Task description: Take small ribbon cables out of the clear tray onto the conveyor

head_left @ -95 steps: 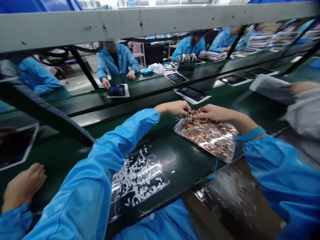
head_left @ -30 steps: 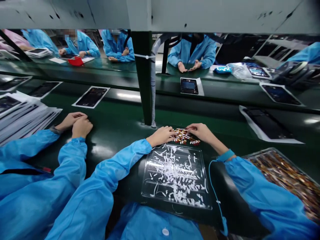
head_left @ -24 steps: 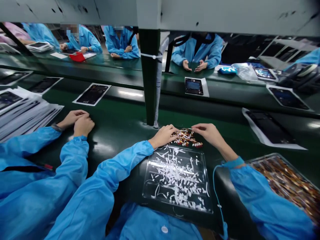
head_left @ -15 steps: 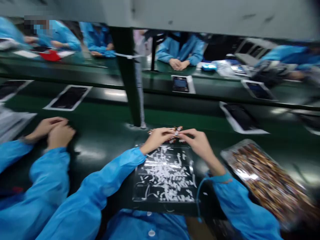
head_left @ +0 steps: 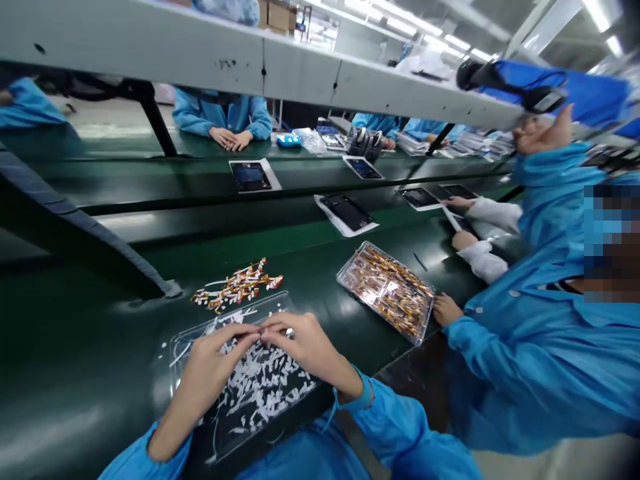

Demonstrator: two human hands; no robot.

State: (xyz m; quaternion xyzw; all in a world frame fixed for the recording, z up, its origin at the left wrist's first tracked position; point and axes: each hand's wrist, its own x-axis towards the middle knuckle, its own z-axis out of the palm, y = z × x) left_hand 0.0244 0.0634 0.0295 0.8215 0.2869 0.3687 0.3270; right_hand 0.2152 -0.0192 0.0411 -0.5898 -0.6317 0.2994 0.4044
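My left hand [head_left: 213,357] and my right hand [head_left: 305,343] meet fingertip to fingertip over a clear plastic tray [head_left: 215,433]. Both are closed in a pinch on a tiny part, which looks like a small flex cable and is mostly hidden by the fingers. A bit of white shows by the right fingers. White paper-like scraps [head_left: 270,400] lie scattered in the tray beneath. Just beyond the tray's far edge is a loose pile of orange-and-white flex cables [head_left: 240,285].
A clear box of flex cables [head_left: 387,290] stands to the right, with a co-worker's hand [head_left: 447,311] at its edge. That person's other hand [head_left: 547,133] is raised near a shelf beam [head_left: 300,73]. Dark panels on white sheets [head_left: 347,212] lie beyond. A post [head_left: 85,227] rises at left.
My hands have come back from the flex cable pile to above the tray, still pinched together. The view has swung right, bringing the right-hand co-worker into sight.
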